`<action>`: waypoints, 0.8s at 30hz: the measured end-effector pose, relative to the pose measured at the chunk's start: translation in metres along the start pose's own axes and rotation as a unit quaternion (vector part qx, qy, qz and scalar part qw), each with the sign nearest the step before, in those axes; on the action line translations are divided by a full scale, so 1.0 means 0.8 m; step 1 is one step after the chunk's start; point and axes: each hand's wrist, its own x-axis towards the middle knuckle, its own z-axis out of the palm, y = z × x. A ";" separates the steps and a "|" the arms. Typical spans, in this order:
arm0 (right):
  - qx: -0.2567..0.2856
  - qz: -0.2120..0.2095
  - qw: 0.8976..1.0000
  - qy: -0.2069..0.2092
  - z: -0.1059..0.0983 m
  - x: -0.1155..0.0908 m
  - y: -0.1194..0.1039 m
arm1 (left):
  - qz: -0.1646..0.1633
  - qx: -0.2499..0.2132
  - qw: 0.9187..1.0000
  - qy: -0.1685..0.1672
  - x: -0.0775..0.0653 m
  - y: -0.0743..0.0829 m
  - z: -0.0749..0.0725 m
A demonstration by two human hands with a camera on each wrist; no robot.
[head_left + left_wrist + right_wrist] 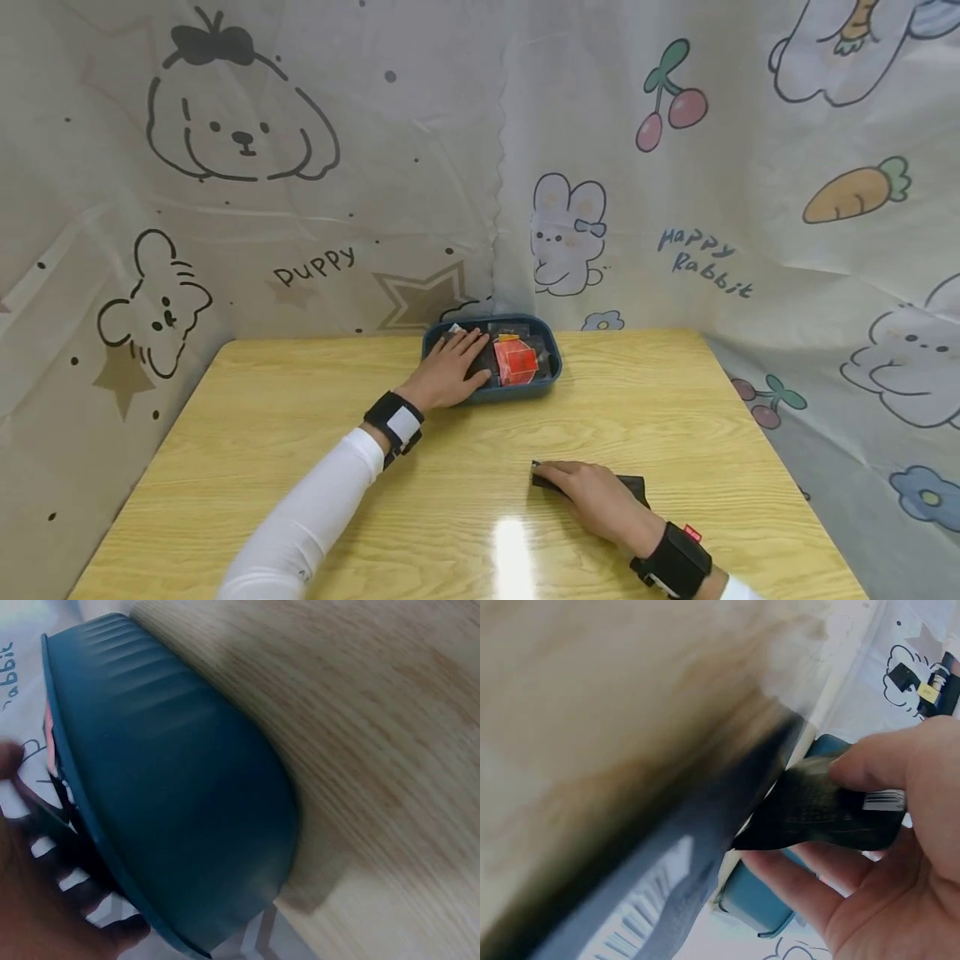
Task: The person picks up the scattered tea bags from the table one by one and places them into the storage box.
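In the head view my left hand (452, 369) reaches into the dark teal basket (556, 354), fingers spread over its left half. The left wrist view shows a flat black packet (71, 844) between its thumb and fingers at the basket's rim. My right hand (592, 497) is low over the table at front right. It pinches a black packet (817, 806) with a white barcode label between thumb and fingers. A blurred dark sheet-like piece (705, 825), also with a barcode, extends close to the right wrist camera; whether it belongs to the same packet I cannot tell.
Red packaging (517, 361) and other dark packets fill the basket's right half. The basket stands at the back edge of the wooden table (637, 392). Behind and beside the table hangs a pale curtain (450, 125) printed with cartoon animals.
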 end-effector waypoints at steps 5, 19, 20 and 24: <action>0.007 -0.015 1.000 0.023 -0.005 -0.002 -0.004 | 0.002 -0.029 1.000 -0.008 -0.006 -0.004 0.007; -0.012 -0.033 0.985 0.170 -0.079 0.048 0.031 | 0.093 -0.043 0.974 0.204 -0.065 0.031 0.008; -0.013 -0.031 0.983 0.180 -0.086 0.056 0.039 | 0.109 -0.043 0.967 0.225 -0.071 0.043 0.007; -0.012 -0.024 0.981 0.194 -0.107 0.092 0.062 | 0.185 -0.021 0.958 0.217 -0.085 0.100 0.011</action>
